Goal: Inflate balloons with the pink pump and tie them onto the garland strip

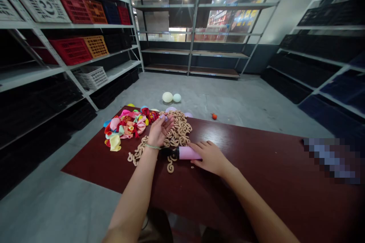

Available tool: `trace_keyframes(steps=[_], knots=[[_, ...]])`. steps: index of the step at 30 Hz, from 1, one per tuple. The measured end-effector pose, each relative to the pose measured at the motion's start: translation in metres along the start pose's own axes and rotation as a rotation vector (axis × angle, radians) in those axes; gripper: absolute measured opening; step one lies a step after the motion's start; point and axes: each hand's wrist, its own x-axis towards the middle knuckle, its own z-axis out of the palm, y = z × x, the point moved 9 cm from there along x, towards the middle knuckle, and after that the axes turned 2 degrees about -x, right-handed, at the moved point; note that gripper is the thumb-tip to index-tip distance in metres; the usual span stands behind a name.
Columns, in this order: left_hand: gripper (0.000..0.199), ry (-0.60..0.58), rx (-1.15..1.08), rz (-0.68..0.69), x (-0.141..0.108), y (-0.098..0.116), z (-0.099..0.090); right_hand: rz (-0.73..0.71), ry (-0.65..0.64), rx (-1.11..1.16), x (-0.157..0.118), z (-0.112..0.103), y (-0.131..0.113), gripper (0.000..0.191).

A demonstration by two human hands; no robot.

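My left hand [160, 131] is palm up over a heap of beige curled, rope-like pieces [181, 127]. A small purple piece [163, 117], perhaps a limp balloon, is pinched at its fingertips. My right hand [212, 155] grips the right end of a lilac cylinder with a black end [188, 153], which looks like a hand pump. The black end runs partly behind my left wrist, so its tip is hidden. One spiral piece [170, 168] lies just in front of the cylinder. Left of the heap sits a pile of colourful deflated balloons [125, 124].
Everything rests on a dark red table [256, 167]. Beyond it, two pale inflated balloons [167, 97] and a small orange-red object [214, 116] lie on the grey floor. Shelving with crates [72, 50] lines the left; a blurred-out object [330, 159] is at the table's right.
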Motion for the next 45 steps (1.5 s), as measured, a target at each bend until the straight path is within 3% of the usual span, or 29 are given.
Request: trace_keyframes(steps=[6,9,12,16,35,42,45], knots=[[0.012,0.116,-0.073,0.319,0.004,0.043,-0.024,0.220,0.101,-0.141,-0.016,-0.018,0.052,0.053],[0.011,0.118,-0.089,0.308,0.007,0.033,-0.025,0.283,0.240,-0.126,-0.022,-0.029,0.063,0.054],[0.013,0.076,-0.106,0.197,0.009,0.008,-0.018,0.252,0.295,-0.125,-0.020,-0.029,0.053,0.054],[0.015,0.040,-0.108,0.167,0.009,-0.007,-0.012,0.251,0.304,-0.157,-0.016,-0.026,0.040,0.053],[0.035,0.065,0.197,0.222,0.003,-0.015,-0.001,0.295,0.301,-0.141,-0.015,-0.024,0.038,0.054],[0.029,0.013,0.029,0.192,-0.003,-0.022,0.011,0.320,0.307,0.035,-0.010,-0.020,0.030,0.047],[0.029,-0.002,-0.109,0.228,-0.009,-0.021,0.019,0.258,0.306,0.089,-0.006,-0.018,0.018,0.045]])
